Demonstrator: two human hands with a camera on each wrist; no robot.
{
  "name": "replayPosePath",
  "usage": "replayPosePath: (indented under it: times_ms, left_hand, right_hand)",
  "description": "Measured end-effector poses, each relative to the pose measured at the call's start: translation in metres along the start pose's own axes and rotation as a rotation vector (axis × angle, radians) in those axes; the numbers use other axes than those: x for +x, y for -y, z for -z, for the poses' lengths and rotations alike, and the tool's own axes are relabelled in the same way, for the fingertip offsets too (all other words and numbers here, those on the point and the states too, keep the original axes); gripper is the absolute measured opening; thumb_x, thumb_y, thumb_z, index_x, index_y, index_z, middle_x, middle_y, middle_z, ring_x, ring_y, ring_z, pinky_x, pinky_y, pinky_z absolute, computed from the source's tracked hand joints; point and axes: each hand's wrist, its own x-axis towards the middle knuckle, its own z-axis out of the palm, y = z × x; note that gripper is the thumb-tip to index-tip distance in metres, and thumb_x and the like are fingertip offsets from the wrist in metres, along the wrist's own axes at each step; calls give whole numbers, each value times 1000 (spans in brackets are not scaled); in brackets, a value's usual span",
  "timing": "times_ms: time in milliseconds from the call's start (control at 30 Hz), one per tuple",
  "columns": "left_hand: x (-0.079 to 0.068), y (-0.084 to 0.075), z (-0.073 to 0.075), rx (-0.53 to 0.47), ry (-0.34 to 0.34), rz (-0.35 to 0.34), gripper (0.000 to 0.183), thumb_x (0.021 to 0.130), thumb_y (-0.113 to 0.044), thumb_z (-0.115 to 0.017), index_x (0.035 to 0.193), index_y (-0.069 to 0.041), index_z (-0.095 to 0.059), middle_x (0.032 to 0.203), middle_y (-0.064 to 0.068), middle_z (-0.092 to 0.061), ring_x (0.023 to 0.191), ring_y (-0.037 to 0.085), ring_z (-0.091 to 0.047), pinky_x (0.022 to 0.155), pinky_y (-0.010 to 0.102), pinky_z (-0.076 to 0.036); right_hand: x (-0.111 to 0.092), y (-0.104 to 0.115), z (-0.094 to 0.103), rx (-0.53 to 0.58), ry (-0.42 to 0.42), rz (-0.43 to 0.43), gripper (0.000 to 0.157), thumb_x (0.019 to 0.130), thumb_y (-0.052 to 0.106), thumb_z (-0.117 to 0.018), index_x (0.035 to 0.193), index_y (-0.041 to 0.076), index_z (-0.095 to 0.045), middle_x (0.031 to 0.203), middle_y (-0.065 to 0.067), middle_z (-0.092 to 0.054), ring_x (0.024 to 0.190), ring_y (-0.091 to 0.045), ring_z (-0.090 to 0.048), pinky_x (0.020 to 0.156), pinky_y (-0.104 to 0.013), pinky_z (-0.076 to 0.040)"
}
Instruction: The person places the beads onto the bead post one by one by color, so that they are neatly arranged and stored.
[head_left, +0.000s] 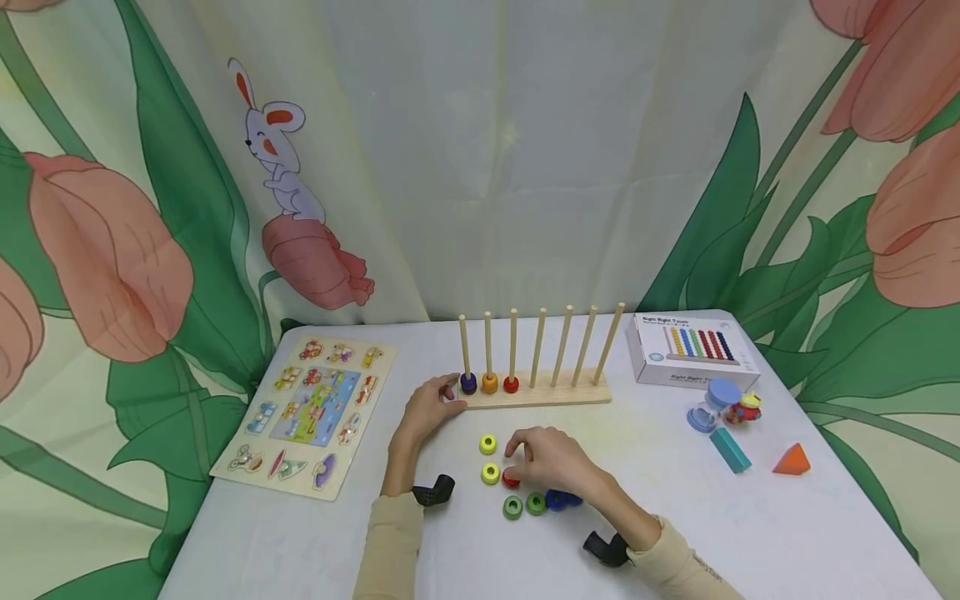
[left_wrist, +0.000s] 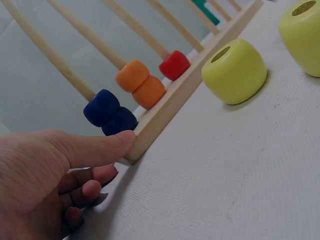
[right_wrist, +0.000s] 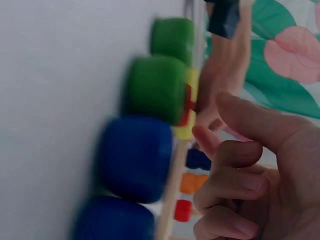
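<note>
A wooden rack (head_left: 540, 397) with several upright pegs stands at the back middle. On its pegs are two dark blue beads (left_wrist: 102, 107), two orange beads (left_wrist: 149, 93) and one red bead (left_wrist: 174, 65). My left hand (head_left: 427, 406) grips the rack's left end, its thumb (left_wrist: 100, 150) on the base's corner. My right hand (head_left: 558, 460) hovers over the loose beads with loosely bent fingers and nothing in them. Below its fingertips lies a loose red bead (head_left: 510, 481), partly hidden. Yellow beads (head_left: 490, 474), green beads (head_left: 513, 507) and blue beads (head_left: 556, 500) lie around it.
On the left lies a wooden picture puzzle board (head_left: 315, 417). A toy box (head_left: 693, 350) stands at the back right, near a blue round container (head_left: 723, 393), a small colourful figure (head_left: 745, 408), a teal block (head_left: 730, 451) and an orange triangular block (head_left: 792, 459). A printed curtain hangs behind.
</note>
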Motion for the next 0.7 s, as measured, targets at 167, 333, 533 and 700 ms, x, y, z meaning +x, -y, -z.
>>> replayPosePath:
  times_ms: [167, 333, 533, 700]
  left_hand:
    - [2, 0, -2, -5, -6, 8, 57, 80, -26, -77, 131, -9, -57, 81, 0, -53, 68, 16, -44, 61, 32, -32]
    - [0, 1, -2, 1, 6, 1, 58, 80, -27, -77, 131, -9, -57, 82, 0, -54, 68, 16, -44, 62, 31, -32]
    - [0, 1, -2, 6, -2, -3, 57, 80, -26, -78, 131, -9, -58, 81, 0, -54, 67, 16, -43, 61, 31, -32]
    - [0, 0, -1, -3, -1, -10, 57, 80, -25, -77, 131, -7, -58, 81, 0, -53, 67, 16, -43, 60, 31, -31]
  right_hand:
    - [-6, -8, -12, 6, 29, 25, 23, 78, 32, -77, 94, 17, -69, 52, 11, -49, 45, -5, -44, 42, -25, -32]
    - [-8, -7, -11, -9, -16, 31, 24, 80, 33, -76, 93, 15, -70, 53, 11, -48, 45, -4, -43, 42, -24, -33]
    - [1, 10, 24, -2, -187, 4, 27, 82, 38, -73, 99, 16, -70, 55, 10, -48, 46, -7, -42, 43, -24, -31]
    - [13, 28, 70, 57, -388, 14, 32, 85, 35, -71, 107, 13, -68, 55, 6, -48, 45, -11, -40, 42, -25, -28]
